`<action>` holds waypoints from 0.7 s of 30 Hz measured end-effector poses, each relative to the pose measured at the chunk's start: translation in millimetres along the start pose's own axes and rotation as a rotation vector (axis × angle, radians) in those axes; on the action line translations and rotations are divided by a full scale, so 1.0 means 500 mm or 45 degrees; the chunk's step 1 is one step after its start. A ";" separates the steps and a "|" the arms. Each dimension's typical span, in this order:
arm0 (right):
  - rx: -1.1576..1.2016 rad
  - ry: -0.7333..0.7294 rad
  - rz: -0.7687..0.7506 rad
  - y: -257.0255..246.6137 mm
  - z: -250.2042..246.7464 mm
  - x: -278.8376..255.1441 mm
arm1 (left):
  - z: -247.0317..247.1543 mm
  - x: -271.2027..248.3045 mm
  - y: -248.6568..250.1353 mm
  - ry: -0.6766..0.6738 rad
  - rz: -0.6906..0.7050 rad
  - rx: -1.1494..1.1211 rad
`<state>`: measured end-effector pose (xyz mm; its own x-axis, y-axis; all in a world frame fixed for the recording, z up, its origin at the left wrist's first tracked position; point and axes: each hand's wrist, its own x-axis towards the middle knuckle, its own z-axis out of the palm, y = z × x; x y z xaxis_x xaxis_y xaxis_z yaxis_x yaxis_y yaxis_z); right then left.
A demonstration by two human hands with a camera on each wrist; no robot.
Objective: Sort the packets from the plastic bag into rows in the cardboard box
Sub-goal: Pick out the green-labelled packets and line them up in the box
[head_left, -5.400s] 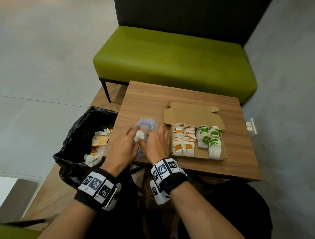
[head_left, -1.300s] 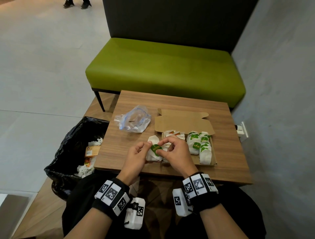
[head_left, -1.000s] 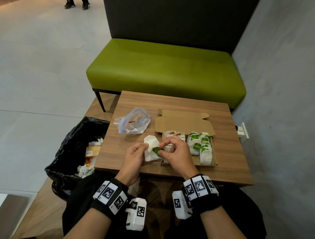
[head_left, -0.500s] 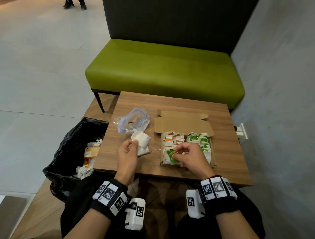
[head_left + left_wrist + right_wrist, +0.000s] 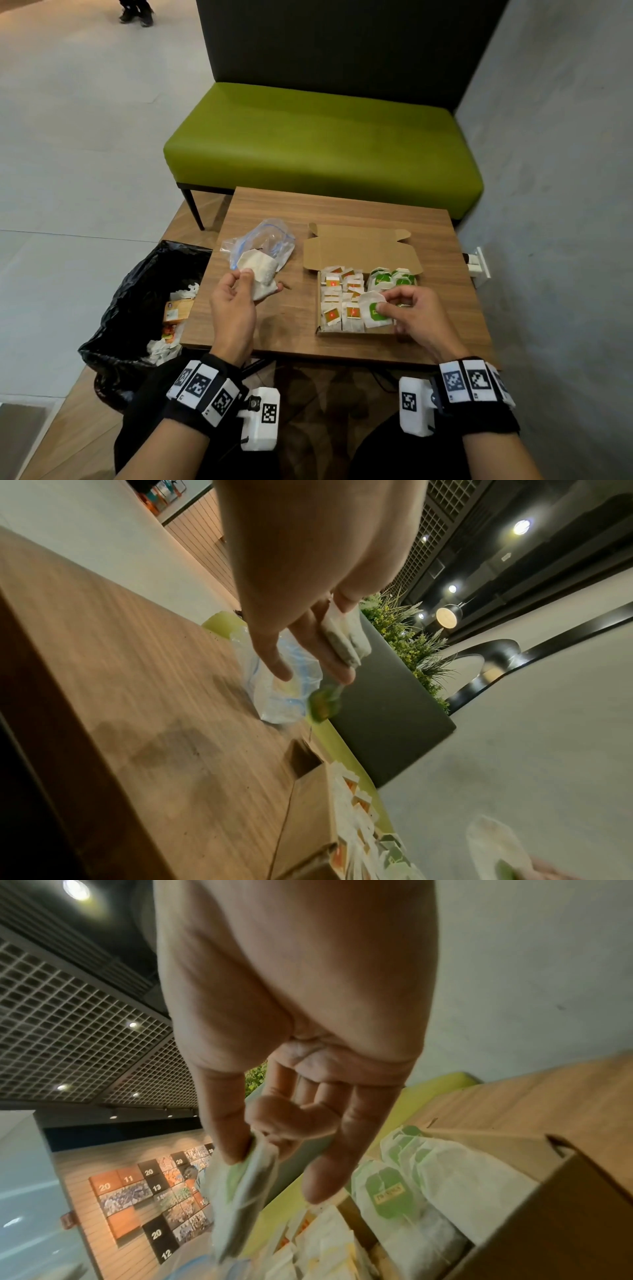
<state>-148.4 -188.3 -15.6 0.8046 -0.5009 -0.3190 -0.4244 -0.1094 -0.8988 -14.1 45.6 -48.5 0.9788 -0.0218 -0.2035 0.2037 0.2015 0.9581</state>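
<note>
L hand (image 5: 233, 305) raised over table (image 5: 342, 212) at approx 9 o'clock of cardboard box (image 5: 356, 250); thumb + forefinger pinch white tea bag (image 5: 258, 274), other fingers (image 5: 274, 658) loosely extended; green tag (image 5: 323, 706) dangles below on string. Zip plastic bag (image 5: 270, 236), clear w/ blue seal, lies just beyond at 12 o'clock of that hand. R hand (image 5: 414, 315) over box's near edge, thumb + forefinger pinching a green-tagged tea bag (image 5: 371, 308) above the rows. In box: red/orange-tagged packets (image 5: 342, 298) in L rows, green-tagged packets (image 5: 394, 277) on R. Tag print on green labels too blurred to read. Black bin bag (image 5: 137, 301) w/ wrappers at 9 o'clock of table; green bench (image 5: 322, 144) at 12 o'clock.
</note>
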 end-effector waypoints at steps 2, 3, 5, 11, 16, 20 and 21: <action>0.057 0.057 0.011 0.005 -0.005 0.006 | 0.000 -0.002 0.001 -0.008 0.012 0.025; 0.054 0.093 0.016 0.009 -0.010 0.012 | -0.001 -0.003 0.003 -0.008 0.019 0.037; -0.040 0.170 0.010 0.022 -0.023 0.026 | -0.007 -0.002 0.005 -0.011 0.028 0.043; -0.206 0.315 0.068 0.061 -0.044 0.071 | -0.017 -0.010 0.002 -0.091 0.057 0.096; -0.302 0.064 0.197 0.072 -0.018 0.093 | -0.011 -0.020 -0.010 -0.172 0.057 0.085; -0.632 0.254 0.079 0.088 -0.001 0.101 | -0.005 -0.027 -0.009 -0.235 0.056 0.075; -0.689 0.299 0.043 0.088 0.003 0.100 | -0.005 -0.028 -0.010 -0.246 0.060 0.092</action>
<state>-126.5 -217.1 -71.6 0.6997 -0.6815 -0.2144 -0.6494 -0.4814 -0.5887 -28.8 47.5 -51.1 0.9715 -0.2030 -0.1224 0.1517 0.1359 0.9790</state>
